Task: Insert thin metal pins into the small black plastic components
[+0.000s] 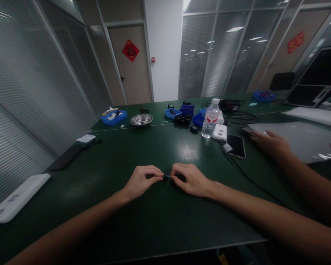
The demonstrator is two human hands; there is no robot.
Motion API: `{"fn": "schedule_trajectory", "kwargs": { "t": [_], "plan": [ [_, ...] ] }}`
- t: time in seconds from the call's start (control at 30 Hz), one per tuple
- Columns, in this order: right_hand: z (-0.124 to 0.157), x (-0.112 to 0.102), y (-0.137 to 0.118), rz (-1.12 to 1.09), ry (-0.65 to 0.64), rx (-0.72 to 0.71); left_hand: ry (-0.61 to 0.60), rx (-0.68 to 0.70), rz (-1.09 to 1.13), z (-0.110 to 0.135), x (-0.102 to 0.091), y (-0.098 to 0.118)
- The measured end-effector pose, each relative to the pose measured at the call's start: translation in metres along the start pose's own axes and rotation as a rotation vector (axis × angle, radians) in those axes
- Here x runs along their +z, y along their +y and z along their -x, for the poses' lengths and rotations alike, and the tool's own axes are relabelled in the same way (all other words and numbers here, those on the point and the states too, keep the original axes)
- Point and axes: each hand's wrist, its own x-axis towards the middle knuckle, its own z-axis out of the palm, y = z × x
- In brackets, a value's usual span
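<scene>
While another person's hand (pixel 271 142) rests at the edge of a pale sheet (pixel 306 138) off to the right, I see the left hand (pixel 143 180) and right hand (pixel 191 179) nearly meeting low over the table (pixel 113 154), their fingers pinched on a small dark-and-silver piece (pixel 167 176) between them, too tiny to make out. Beyond them, a water bottle (pixel 210 119) stands upright, and a metal bowl (pixel 141 120) sits near a blue tray (pixel 114 118).

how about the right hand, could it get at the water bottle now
Probably yes: nothing visible stands between the right hand and the water bottle, though that hand seems to pinch a small thin piece.
</scene>
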Motion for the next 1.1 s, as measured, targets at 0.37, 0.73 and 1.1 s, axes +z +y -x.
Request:
{"fn": "schedule_trajectory", "kwargs": {
  "t": [0.37,0.73,1.1],
  "plan": [
    [-0.004,0.006,-0.011,0.095,-0.045,-0.004,-0.046,0.090,-0.104,0.001,0.005,-0.003],
    [-0.003,0.002,-0.009,0.145,-0.006,0.014,-0.120,-0.062,0.010,-0.006,-0.002,0.001],
    [-0.004,0.003,-0.008,0.135,-0.007,-0.004,-0.063,-0.021,-0.006,-0.006,-0.002,-0.003]
  ]
}}
